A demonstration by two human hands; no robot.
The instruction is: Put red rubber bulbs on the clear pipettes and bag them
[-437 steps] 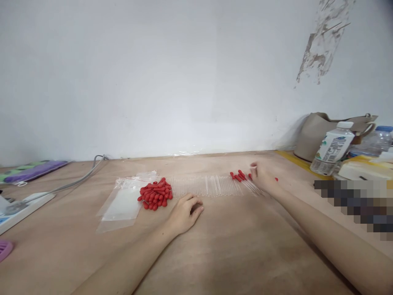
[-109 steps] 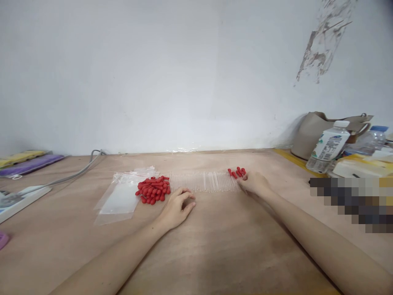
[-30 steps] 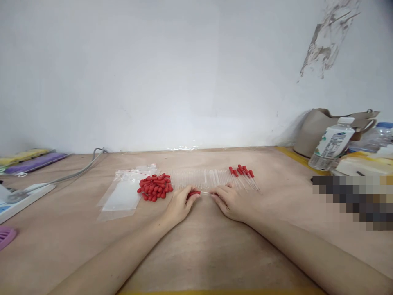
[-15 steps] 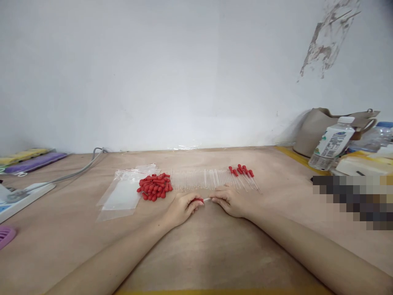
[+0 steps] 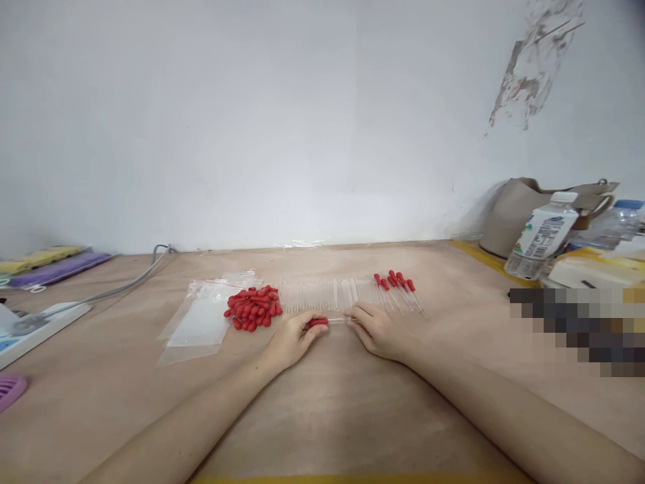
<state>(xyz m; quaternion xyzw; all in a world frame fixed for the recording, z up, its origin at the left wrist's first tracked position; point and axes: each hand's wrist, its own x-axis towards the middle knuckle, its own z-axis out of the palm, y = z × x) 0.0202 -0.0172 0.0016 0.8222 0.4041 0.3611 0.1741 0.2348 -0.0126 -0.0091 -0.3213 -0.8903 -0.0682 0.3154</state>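
Observation:
My left hand (image 5: pixel 297 338) is closed around a red rubber dropper bulb (image 5: pixel 318 322), its end showing between thumb and fingers. A clear glass dropper tube (image 5: pixel 338 320) runs from that bulb to my right hand (image 5: pixel 375 329), whose fingers pinch it. Whether the tube sits inside the bulb is hard to make out. Just beyond my hands lies a row of clear tubes (image 5: pixel 317 294). Left of the row is a heap of red bulbs (image 5: pixel 252 308). At its right end lie several droppers with red bulbs on them (image 5: pixel 396 279).
Clear plastic bags (image 5: pixel 199 319) lie left of the heap. A white power strip (image 5: pixel 45 329) with a grey cable (image 5: pixel 125 282) and a purple item (image 5: pixel 10 391) are at far left. A plastic bottle (image 5: pixel 541 235) and a beige bag (image 5: pixel 508 218) stand at the right by the wall.
My left hand has shifted slightly left and up, and more of the red bulb shows. A longer stretch of tube is visible between my hands. The right hand's fingers have moved slightly.

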